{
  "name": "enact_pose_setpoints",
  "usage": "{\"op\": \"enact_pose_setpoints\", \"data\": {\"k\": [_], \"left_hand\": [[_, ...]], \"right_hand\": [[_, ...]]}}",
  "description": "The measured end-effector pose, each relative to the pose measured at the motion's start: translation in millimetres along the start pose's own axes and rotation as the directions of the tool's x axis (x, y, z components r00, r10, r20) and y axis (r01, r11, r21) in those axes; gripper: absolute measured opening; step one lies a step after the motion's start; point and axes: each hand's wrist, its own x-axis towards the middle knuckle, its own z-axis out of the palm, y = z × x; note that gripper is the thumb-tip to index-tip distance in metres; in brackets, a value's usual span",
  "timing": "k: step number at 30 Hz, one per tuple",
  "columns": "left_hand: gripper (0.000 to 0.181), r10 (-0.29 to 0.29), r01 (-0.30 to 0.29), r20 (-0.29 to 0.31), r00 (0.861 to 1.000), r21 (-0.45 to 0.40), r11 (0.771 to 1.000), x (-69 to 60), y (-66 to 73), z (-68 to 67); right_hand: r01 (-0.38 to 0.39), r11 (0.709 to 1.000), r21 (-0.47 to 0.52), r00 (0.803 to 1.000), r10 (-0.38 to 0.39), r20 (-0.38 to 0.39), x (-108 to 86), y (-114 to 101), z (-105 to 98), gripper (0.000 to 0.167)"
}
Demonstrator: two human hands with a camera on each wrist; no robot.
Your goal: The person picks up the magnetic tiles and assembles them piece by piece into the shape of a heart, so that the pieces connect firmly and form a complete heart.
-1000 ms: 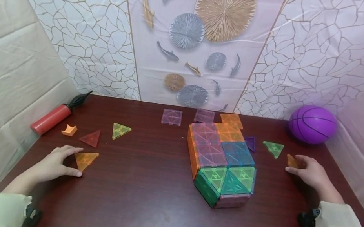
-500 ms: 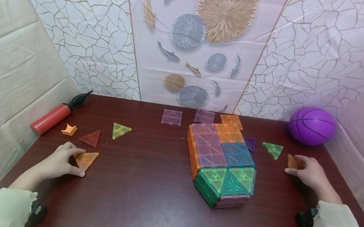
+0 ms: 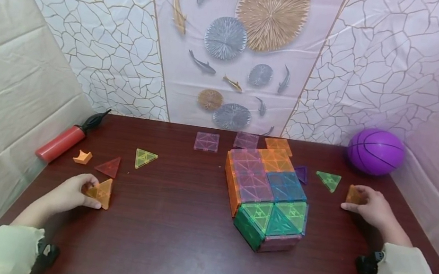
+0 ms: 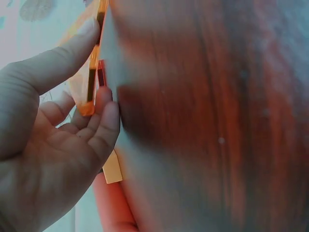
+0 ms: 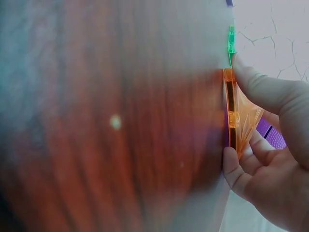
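Note:
In the head view my left hand (image 3: 73, 194) grips an orange triangular magnetic tile (image 3: 102, 193) between thumb and fingers. The left wrist view shows that tile (image 4: 86, 92) tipped up on edge, the thumb pressing one side. At the right of the table my right hand (image 3: 374, 207) pinches another orange triangular tile (image 3: 353, 195); its far part is covered by fingers. Seen from the right wrist, this tile (image 5: 244, 113) has its edge toward the tabletop. A red triangle tile (image 3: 109, 166) lies just beyond my left hand, and a green triangle tile (image 3: 328, 181) left of my right.
A block built of coloured tiles (image 3: 253, 180) stands right of centre. Loose square tiles (image 3: 206, 141) lie behind it, a yellow triangle tile (image 3: 144, 158) to its left. A red pump (image 3: 63, 143) and small orange piece (image 3: 82, 157) sit left; a purple ball (image 3: 376, 152) sits back right.
My left hand has closed on its orange tile, which has turned and tilted up from lying flat. The right hand's orange tile has turned slightly more upright; the hand has barely moved.

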Motion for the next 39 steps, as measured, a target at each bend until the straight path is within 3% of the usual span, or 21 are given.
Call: {"op": "enact_pose_setpoints", "data": {"k": [7, 12, 16, 19, 21, 24, 29, 39], "left_hand": [[0.03, -0.012, 0.021, 0.048, 0.999, -0.193, 0.981, 1.7, 0.9, 1.1], [0.026, 0.043, -0.026, 0.063, 0.997, -0.249, 0.968, 5.9, 12.1, 3.4], [0.024, 0.102, -0.087, 0.052, 0.993, -0.238, 0.967, 11.7, 27.3, 4.2], [0.023, 0.147, -0.131, 0.046, 0.988, -0.254, 0.958, 16.3, 42.1, 5.8], [0.023, 0.184, -0.163, 0.047, 0.982, -0.292, 0.943, 19.5, 53.4, 7.8], [0.022, 0.232, -0.195, 0.054, 0.971, -0.378, 0.905, 23.7, 71.6, 12.5], [0.022, 0.277, -0.208, 0.071, 0.958, -0.493, 0.845, 29.6, 102.4, 22.8], [0.021, 0.34, -0.255, 0.036, 0.94, -0.587, 0.768, 37.6, 156.9, 47.9]], "right_hand": [[-0.045, 0.996, 0.083, 0.999, 0.044, 0.013, -1.5, 0.0, 0.2, 0.076], [-0.007, 0.988, 0.152, 1.0, 0.01, -0.019, -2.9, -1.1, 2.5, 0.062], [0.063, 0.949, 0.31, 0.997, -0.048, -0.055, -3.0, -2.1, 5.7, 0.045], [0.102, 0.922, 0.375, 0.993, -0.073, -0.09, -4.4, -11.5, 6.4, 0.038], [0.126, 0.914, 0.385, 0.989, -0.084, -0.124, -5.6, -22.9, 5.3, 0.035], [0.135, 0.934, 0.331, 0.982, -0.082, -0.17, -8.1, -45.7, 1.0, 0.036], [0.155, 0.947, 0.281, 0.968, -0.088, -0.236, -13.5, -87.1, -7.0, 0.039], [0.284, 0.9, 0.332, 0.94, -0.194, -0.28, -38.7, -165.7, -1.2, 0.032]]}}
